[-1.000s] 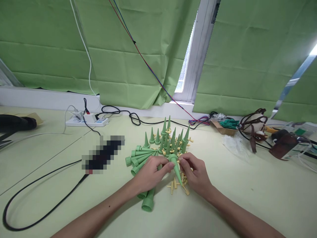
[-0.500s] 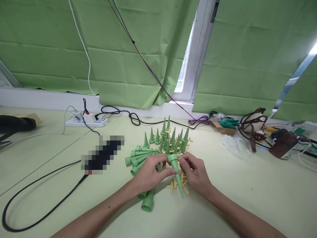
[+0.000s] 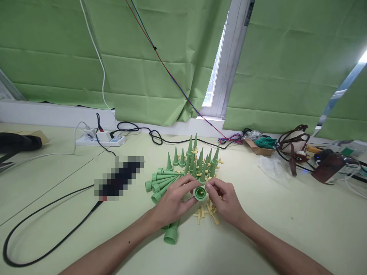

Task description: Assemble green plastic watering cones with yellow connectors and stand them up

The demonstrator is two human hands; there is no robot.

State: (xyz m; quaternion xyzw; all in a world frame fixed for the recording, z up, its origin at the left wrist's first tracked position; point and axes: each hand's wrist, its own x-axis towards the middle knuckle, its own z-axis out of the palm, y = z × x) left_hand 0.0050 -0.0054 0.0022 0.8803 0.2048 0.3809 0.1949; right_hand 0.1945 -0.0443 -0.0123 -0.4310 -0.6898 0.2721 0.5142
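Note:
My left hand [image 3: 179, 196] grips a green plastic watering spike [image 3: 200, 193] between thumb and fingers. The spike's round open end faces me, and a small yellow stub shows inside it. Against the rim's right side, my right hand [image 3: 225, 196] is closed in a pinch at a yellow valve [image 3: 202, 193], mostly covered by the fingers and the spike. Loose yellow valves [image 3: 203, 212] lie on the table below the hands. Behind them, several green spikes [image 3: 200, 158] stand points up, many with yellow valves at their sides. More green spikes [image 3: 160, 183] lie beside my left hand.
A blurred-out black object [image 3: 120, 181] with a looping cable lies at the left. Farther back sits a white power strip [image 3: 100, 140]. A cardboard box [image 3: 259, 148], a plastic bag [image 3: 272, 166] and a dark brown object [image 3: 334, 168] are at the right.
The held spike has turned from pointing down toward me to showing its open end to me. My hands stay in nearly the same place.

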